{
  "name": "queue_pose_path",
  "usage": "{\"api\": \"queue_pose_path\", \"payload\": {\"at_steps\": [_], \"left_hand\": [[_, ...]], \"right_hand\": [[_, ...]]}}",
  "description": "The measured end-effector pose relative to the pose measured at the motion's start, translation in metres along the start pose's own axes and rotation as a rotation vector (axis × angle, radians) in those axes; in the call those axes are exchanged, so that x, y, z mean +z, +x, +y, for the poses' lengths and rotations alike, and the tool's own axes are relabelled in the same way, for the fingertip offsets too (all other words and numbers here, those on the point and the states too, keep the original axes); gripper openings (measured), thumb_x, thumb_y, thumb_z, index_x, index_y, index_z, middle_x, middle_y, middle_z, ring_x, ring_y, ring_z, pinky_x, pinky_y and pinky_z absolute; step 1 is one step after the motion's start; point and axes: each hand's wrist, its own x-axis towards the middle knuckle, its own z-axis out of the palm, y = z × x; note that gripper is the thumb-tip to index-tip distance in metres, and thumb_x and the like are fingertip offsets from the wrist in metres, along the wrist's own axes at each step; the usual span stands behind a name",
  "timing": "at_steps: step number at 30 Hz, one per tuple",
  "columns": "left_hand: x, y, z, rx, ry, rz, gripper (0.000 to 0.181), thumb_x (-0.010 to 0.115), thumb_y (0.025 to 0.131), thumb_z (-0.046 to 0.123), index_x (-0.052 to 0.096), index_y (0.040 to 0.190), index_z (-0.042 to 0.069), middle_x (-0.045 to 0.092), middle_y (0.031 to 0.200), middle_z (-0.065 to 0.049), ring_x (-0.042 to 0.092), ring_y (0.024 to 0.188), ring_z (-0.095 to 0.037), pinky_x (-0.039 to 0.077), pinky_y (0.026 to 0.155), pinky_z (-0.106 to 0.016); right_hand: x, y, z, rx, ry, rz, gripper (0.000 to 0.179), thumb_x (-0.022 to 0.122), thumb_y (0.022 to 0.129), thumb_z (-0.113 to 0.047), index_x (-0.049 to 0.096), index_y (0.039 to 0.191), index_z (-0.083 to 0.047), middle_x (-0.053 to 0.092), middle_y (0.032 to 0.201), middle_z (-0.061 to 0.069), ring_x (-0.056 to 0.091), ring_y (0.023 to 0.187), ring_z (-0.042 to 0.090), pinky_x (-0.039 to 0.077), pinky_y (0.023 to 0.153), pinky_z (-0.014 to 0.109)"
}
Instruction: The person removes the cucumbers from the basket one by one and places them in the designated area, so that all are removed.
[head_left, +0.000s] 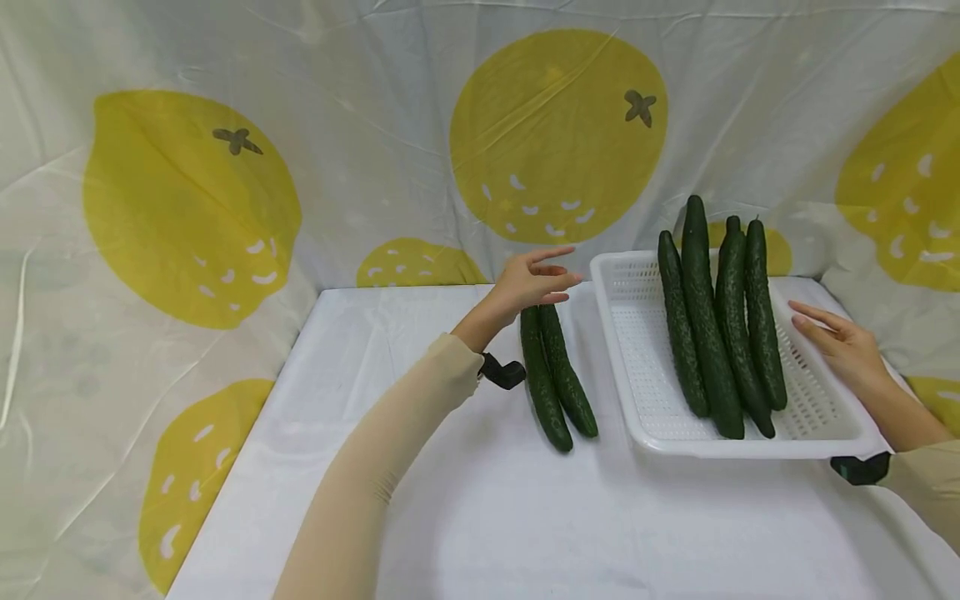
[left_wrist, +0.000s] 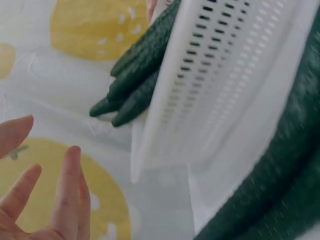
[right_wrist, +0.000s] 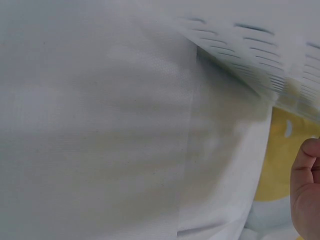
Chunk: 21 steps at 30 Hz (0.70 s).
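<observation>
Two dark green cucumbers (head_left: 551,383) lie side by side on the white tablecloth, left of a white perforated plastic basket (head_left: 626,392). My left hand (head_left: 528,283) hovers over their far ends, fingers spread and holding nothing; those ends are partly hidden behind it. In the left wrist view, the left hand's fingers (left_wrist: 65,200) are extended and apart from the basket. Several more cucumbers (head_left: 723,333) lie lengthwise in the basket, their far ends jutting over its back rim. Along the basket's right side is my right hand (head_left: 851,350), fingers extended by the rim; whether they touch it I cannot tell.
The white-covered table (head_left: 510,517) stretches in front of and to the left of the basket. Behind it hangs a pale curtain (head_left: 360,167) printed with large yellow lemons, close to the table's back edge. Each wrist wears a black strap (head_left: 501,372).
</observation>
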Motion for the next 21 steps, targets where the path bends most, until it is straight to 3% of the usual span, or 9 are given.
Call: {"api": "queue_pose_path", "payload": {"at_steps": [7, 11, 21], "left_hand": [[0.039, 0.016, 0.011, 0.017, -0.043, -0.081, 0.054, 0.077, 0.089, 0.011, 0.061, 0.14, 0.021, 0.06, 0.123, -0.008, 0.065, 0.107, -0.015, 0.057, 0.088, -0.035], [0.061, 0.024, 0.011, -0.012, -0.115, -0.1, 0.053, 0.077, 0.089, 0.009, 0.061, 0.139, 0.02, 0.061, 0.125, -0.008, 0.064, 0.106, -0.011, 0.057, 0.089, -0.036], [0.123, 0.044, -0.002, -0.103, -0.209, 0.01, 0.041, 0.079, 0.087, 0.006, 0.072, 0.125, 0.02, 0.065, 0.116, -0.008, 0.067, 0.092, -0.013, 0.059, 0.08, -0.032]], "right_hand": [[-0.001, 0.0, 0.0, 0.0, -0.01, 0.004, 0.039, 0.061, 0.102, -0.029, 0.059, 0.14, -0.039, 0.052, 0.093, -0.049, 0.044, 0.089, -0.025, 0.034, 0.071, 0.003], [-0.001, 0.002, 0.001, -0.003, -0.007, 0.003, 0.039, 0.061, 0.102, -0.029, 0.059, 0.139, -0.039, 0.053, 0.093, -0.049, 0.044, 0.089, -0.026, 0.034, 0.071, 0.003], [0.0, 0.0, -0.002, -0.003, -0.028, 0.001, 0.038, 0.06, 0.102, -0.029, 0.06, 0.138, -0.042, 0.053, 0.091, -0.049, 0.043, 0.086, -0.025, 0.034, 0.071, 0.003]]}}
